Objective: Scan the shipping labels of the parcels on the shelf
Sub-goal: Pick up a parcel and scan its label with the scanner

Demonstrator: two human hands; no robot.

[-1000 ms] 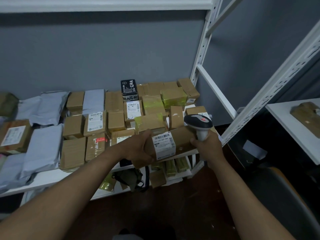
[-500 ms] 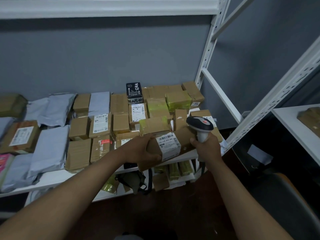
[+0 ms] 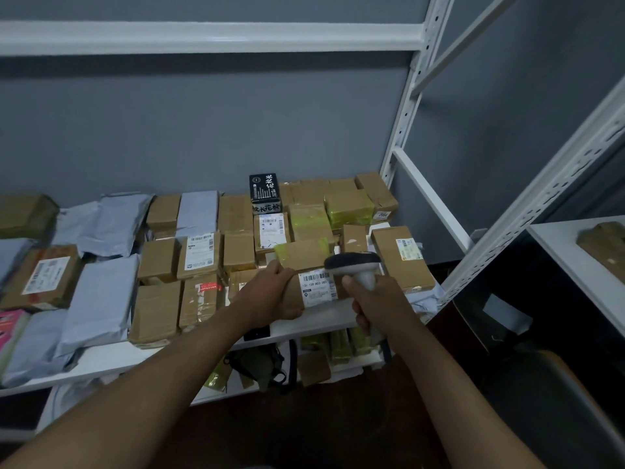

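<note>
Our left hand (image 3: pixel 275 292) gripped the parcel (image 3: pixel 306 289), label (image 3: pixel 318 288) up, so the scanner (image 3: pixel 353 265) gripped in our right hand (image 3: pixel 378 301) could read it.

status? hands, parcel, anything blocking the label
Left hand grips brown parcel at shelf front edge. Right hand grips scanner, head over label. Label faces up; scanner head overlaps its right edge.

Both arms outstretched, hands — left (image 3: pixel 270 292), right (image 3: pixel 375 299) — curled tight
</note>
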